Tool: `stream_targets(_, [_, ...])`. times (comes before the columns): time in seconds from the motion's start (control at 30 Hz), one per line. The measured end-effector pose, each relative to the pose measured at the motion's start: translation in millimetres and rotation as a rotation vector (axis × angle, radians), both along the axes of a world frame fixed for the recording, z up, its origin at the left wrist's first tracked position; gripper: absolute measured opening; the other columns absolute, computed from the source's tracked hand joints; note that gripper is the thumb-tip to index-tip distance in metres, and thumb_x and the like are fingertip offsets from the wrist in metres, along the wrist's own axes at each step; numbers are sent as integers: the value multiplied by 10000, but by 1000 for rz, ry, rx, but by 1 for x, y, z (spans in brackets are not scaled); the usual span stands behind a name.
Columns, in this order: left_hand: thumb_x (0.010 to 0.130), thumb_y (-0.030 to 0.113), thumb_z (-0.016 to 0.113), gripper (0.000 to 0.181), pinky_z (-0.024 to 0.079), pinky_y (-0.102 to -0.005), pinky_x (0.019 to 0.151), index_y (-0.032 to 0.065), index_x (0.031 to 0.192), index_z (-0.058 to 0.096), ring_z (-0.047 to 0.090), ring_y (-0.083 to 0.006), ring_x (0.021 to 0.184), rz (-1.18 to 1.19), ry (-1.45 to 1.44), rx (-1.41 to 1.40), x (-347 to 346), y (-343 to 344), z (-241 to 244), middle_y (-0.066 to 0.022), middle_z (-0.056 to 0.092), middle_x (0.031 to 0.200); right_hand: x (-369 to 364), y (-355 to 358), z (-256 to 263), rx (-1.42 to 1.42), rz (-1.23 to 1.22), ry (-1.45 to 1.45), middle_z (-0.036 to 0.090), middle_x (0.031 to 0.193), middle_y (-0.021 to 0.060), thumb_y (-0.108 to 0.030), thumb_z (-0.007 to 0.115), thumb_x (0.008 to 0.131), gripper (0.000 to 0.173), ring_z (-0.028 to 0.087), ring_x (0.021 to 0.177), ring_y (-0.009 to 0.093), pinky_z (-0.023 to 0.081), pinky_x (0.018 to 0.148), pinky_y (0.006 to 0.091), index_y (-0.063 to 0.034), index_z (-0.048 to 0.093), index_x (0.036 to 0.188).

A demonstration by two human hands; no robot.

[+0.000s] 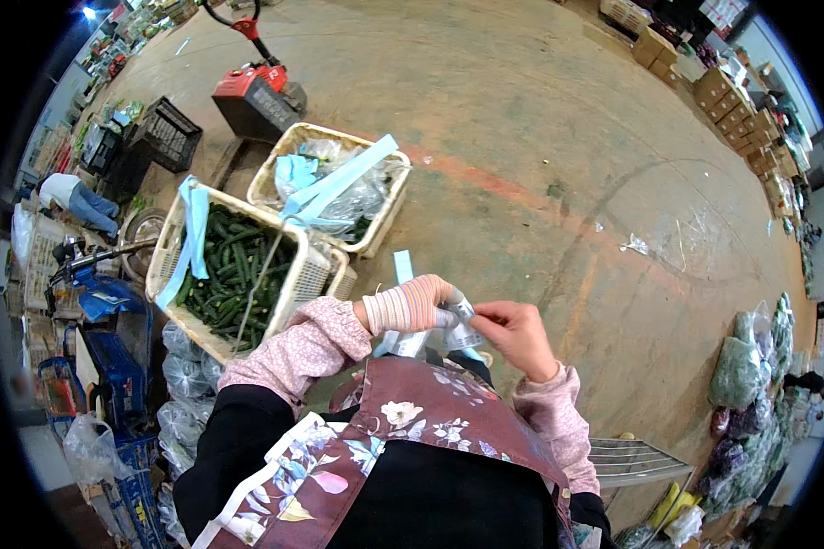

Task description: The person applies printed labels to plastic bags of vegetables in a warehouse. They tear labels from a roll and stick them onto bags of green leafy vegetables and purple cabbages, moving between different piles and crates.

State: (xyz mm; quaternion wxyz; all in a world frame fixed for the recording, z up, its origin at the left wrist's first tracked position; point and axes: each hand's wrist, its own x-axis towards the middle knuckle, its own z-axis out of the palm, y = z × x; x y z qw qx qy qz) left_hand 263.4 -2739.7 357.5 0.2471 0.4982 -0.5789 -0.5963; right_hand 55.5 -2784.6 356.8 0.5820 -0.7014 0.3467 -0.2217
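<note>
My left hand, in a striped knit glove, is in front of my apron with its fingers closed around a strip of white printed labels. My bare right hand pinches the right edge of the same strip between thumb and fingers. A pale blue strip shows just beyond the left hand; where its lower end goes is hidden. To the left stands a white plastic crate of dark green cucumbers, with a light blue strip draped over its rim.
Behind it, another white crate holds clear plastic bags and blue strips. A red pallet truck stands beyond. Bagged produce and a blue cart are at left. A metal rack sits low right. A person bends at far left.
</note>
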Motion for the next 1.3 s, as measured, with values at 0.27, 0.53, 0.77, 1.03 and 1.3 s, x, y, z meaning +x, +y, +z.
stream_targets(0.27, [759, 168, 596, 316, 479, -322, 737, 0, 1025, 613, 594, -180, 809, 488, -3, -106, -48, -126, 9, -99, 636, 922, -340, -80, -29, 546, -994, -995, 600, 757, 24, -361, 507, 915, 251, 564, 660, 141, 458, 584, 301, -119, 570, 913])
stream_targets(0.53, [812, 212, 584, 302, 472, -293, 757, 19, 1045, 586, 577, -146, 826, 403, 496, -557, -115, -301, 147, -65, 615, 942, -473, -63, -40, 519, -1023, -1085, 617, 840, 50, -478, 419, 920, 418, 591, 734, 158, 483, 648, 301, -95, 556, 1014])
stream_targets(0.77, [850, 256, 569, 318, 459, -275, 758, 18, 1060, 578, 560, -129, 847, -58, 365, -295, -393, -480, 133, -47, 601, 957, -519, -166, -7, 294, -750, -1045, 512, 1205, 162, -531, 455, 879, 594, 507, 1085, 237, 446, 843, 363, -77, 443, 1261])
stream_targets(1.03, [834, 113, 562, 266, 439, -276, 824, -17, 1066, 560, 552, -112, 913, -941, 391, 64, -762, -524, 93, -33, 609, 986, -657, -286, 48, 117, -991, -1040, 410, 1339, 155, -567, 445, 862, 736, 425, 1199, 258, 376, 951, 406, -19, 339, 1341])
stream_targets(1.3, [761, 43, 643, 370, 450, -261, 830, -37, 1110, 550, 573, -110, 893, -1169, 383, 261, -990, -576, 43, -45, 623, 975, -852, -325, 35, -93, -1364, -1204, 397, 1338, 191, -552, 362, 899, 750, 421, 1207, 287, 331, 1004, 428, 55, 304, 1337])
